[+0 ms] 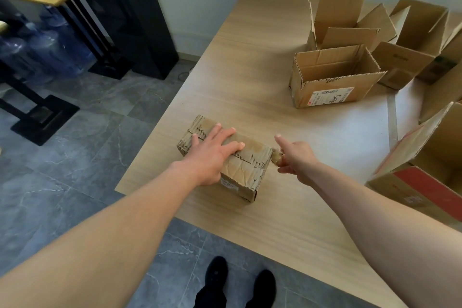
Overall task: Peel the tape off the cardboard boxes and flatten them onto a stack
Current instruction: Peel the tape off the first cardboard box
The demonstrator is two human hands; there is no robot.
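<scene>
A small closed cardboard box with torn, taped top flaps lies near the table's left front edge. My left hand presses flat on its top, fingers spread. At the box's right end my right hand pinches a crumpled bit of brownish tape, with the index finger pointing away. The tape still touches the box's right edge.
Several open cardboard boxes stand on the wooden table: one with a shipping label at centre right, others behind it and at far right. The table's left edge drops to a tiled floor; water jugs stand beyond.
</scene>
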